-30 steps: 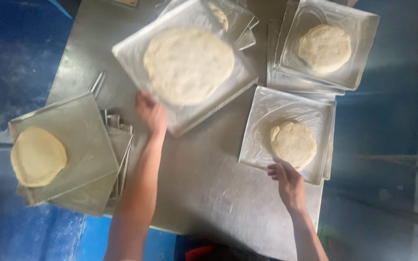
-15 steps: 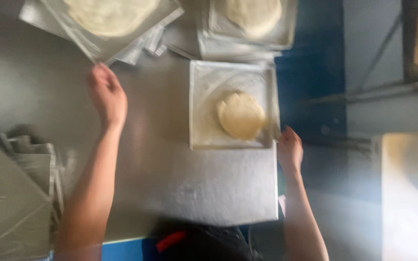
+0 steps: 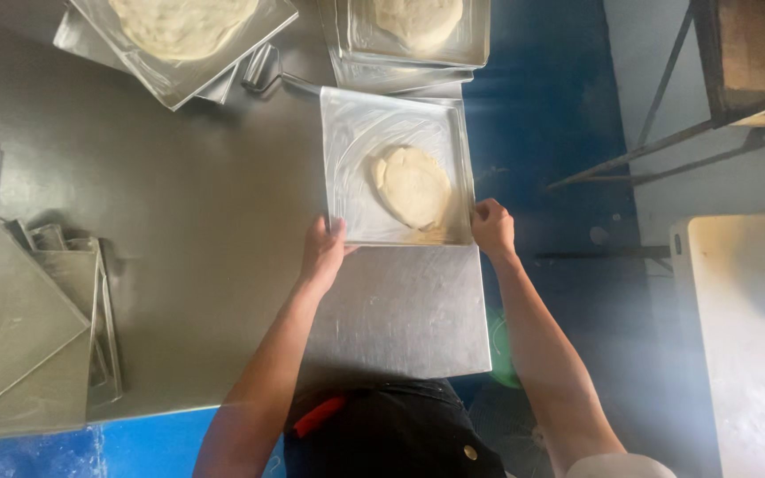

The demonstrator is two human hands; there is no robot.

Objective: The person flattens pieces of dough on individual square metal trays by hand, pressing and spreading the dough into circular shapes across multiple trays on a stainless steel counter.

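Tray with dough | left hand, right hand | grips apparently closed on near corners

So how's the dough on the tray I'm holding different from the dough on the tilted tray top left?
The dough on the held tray is small and lumpy, leaving much bare metal around it; the dough at top left is spread wide and flat, nearly filling its tray. The held tray lies square to the table with the left hand and right hand on its near corners; the top-left tray sits skewed, untouched. Both doughs are pale, on square metal trays.
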